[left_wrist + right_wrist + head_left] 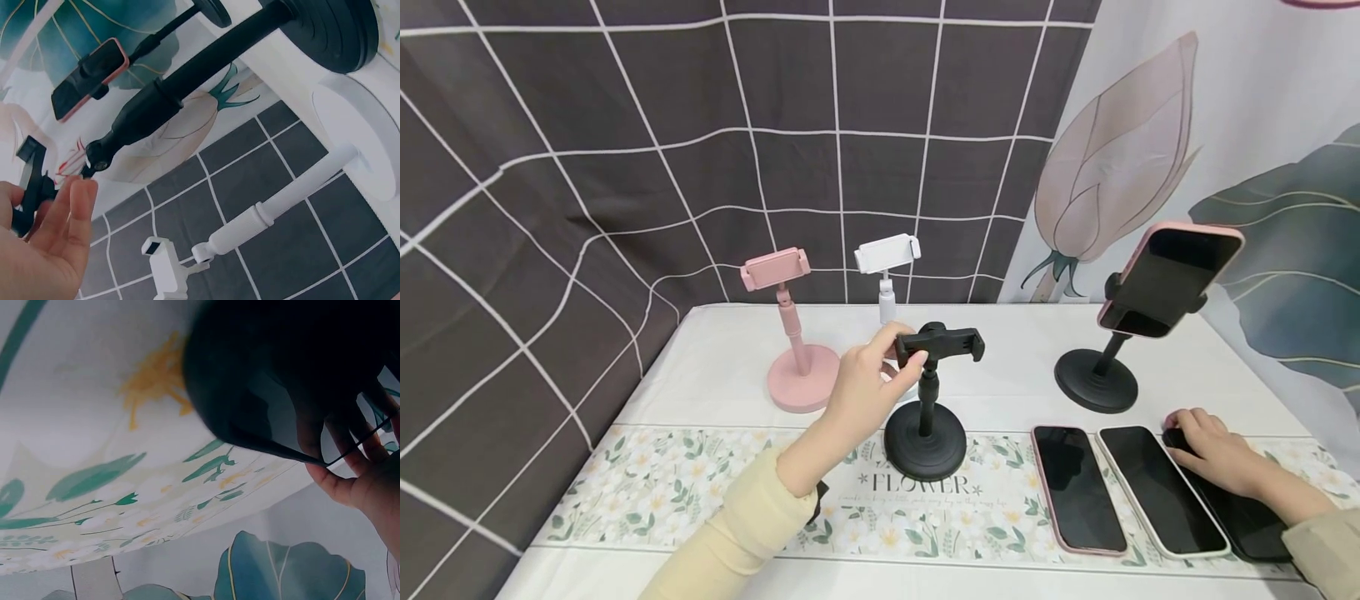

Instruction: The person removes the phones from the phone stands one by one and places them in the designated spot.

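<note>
In the head view, my left hand (pixel 868 379) pinches one end of the clamp on a black phone stand (pixel 928 392), thumb in front and fingers behind. The stand's round base sits on the table, and its clamp is unoccupied. The left wrist view shows my left hand (pixel 53 240) at the clamp, with the stand's black pole (pixel 219 53) running up to the base. Far right, my right hand (pixel 1217 454) holds the far end of a black phone (pixel 1247 525) lying flat, thumb along its side. The right wrist view shows that hand (pixel 369 475) at the phone's corner.
A pink phone stand (pixel 801 375) and a white one (pixel 887 254) stand behind, the white one partly hidden. Another black stand (pixel 1097 381) bears a pink-edged phone (pixel 1172 279). A pink-edged phone (pixel 1078 487) and a white-edged phone (pixel 1165 492) lie on a floral runner (pixel 677 483).
</note>
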{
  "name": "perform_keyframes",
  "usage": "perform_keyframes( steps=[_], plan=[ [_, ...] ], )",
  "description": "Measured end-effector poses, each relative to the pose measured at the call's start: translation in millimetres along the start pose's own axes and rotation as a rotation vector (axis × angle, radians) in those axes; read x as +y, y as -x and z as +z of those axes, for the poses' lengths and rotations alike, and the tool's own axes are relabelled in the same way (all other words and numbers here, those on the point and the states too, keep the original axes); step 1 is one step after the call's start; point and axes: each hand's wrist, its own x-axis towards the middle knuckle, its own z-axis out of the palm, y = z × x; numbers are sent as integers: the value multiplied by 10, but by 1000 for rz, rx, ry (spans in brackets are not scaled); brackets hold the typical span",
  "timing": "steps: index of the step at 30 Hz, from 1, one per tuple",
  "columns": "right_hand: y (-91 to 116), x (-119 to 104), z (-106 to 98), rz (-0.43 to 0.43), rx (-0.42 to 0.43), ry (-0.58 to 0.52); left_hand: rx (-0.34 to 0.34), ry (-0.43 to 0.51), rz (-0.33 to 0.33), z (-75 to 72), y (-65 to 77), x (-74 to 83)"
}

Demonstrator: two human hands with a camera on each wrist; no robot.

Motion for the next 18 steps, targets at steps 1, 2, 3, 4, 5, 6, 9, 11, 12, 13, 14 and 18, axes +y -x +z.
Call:
perform_keyframes(
  steps=[1,2,3,4,5,6,9,11,12,13,14,18],
  plan=[
    [-4,-3,1,1,2,0,14,30,-6,14,10,-4],
    [-6,-6,1,3,3,0,25,56,-14,23,20,-3],
    [-7,-10,2,6,2,0,34,77,-21,31,28,-2],
    [-10,-13,2,10,-2,0,42,94,-31,38,34,0],
    [-11,-15,6,12,-3,-1,47,109,-43,43,39,0],
    [-9,-20,11,16,-4,-4,51,119,-59,47,44,1],
    [4,-24,20,13,10,-14,41,137,-123,59,57,-17],
    [16,-20,14,11,21,-21,4,167,-166,81,67,-45],
    [22,-23,3,19,14,-21,-20,177,-191,96,75,-58],
    [25,-22,-12,26,5,-21,-47,188,-218,115,84,-75],
    [26,-25,-29,33,-5,-16,-76,197,-239,135,93,-90],
    [-5,-111,-112,53,-25,39,-184,194,-328,232,137,-162]
  ],
)
